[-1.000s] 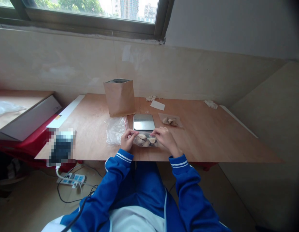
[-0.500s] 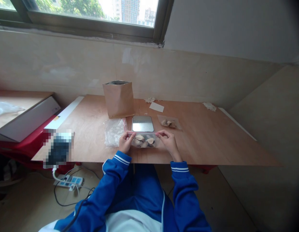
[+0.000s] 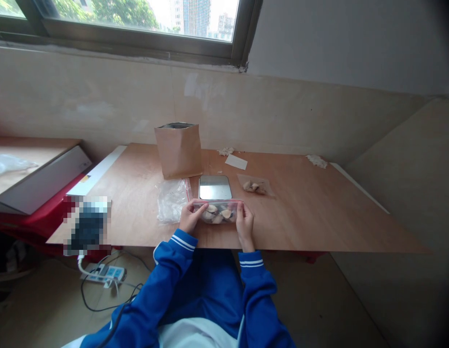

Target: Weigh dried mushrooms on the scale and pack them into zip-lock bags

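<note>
Between both hands [image 3: 190,217] [image 3: 244,223], clear zip bag [image 3: 219,211], long axis left-right.

Blue jacket sleeves [image 3: 162,275], white-striped cuffs, white panel at the front

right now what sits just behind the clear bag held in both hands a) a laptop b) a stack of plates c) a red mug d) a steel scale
d, the steel scale lies flat on the table right behind the clear bag, which the left hand and right hand grip at its ends.
</note>
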The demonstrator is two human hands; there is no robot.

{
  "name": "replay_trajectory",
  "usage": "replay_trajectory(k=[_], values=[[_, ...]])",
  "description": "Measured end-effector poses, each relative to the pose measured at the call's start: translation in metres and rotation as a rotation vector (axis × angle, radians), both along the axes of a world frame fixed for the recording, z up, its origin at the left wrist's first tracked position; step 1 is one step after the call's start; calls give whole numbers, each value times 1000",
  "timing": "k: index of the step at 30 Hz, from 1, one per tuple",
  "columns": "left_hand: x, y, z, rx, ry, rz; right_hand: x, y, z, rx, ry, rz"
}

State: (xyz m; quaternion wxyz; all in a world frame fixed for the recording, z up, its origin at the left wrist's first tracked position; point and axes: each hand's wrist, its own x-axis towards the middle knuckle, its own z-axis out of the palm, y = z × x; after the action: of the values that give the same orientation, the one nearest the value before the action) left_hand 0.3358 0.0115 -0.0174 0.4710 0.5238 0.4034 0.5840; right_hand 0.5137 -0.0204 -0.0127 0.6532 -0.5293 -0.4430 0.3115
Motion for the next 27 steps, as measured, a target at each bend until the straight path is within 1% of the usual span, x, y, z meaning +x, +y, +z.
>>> replay_trajectory(k=[3, 6, 10, 13, 15, 21, 24, 27], values=[[0, 0, 1, -23, -14, 9, -2, -2, 2, 32, -12, -39], [0, 0, 2, -41, -41, 49, -4, -1, 5, 49, -45, -83], [0, 0, 0, -34, -48, 100, -10, 1, 8, 55, -81, -131], [-1, 0, -3, -27, -53, 146, -15, 3, 9, 54, -57, -140], [-2, 0, -4, -43, -78, 156, -16, 3, 8, 45, -25, -114], [-1, -2, -1, -86, -109, 90, -5, -3, 5, -65, 22, 87], [0, -2, 1, -98, -116, 92, -4, -5, 5, -76, 45, 123], [0, -2, 1, -99, -113, 101, -6, -6, 5, -41, 19, 121]])
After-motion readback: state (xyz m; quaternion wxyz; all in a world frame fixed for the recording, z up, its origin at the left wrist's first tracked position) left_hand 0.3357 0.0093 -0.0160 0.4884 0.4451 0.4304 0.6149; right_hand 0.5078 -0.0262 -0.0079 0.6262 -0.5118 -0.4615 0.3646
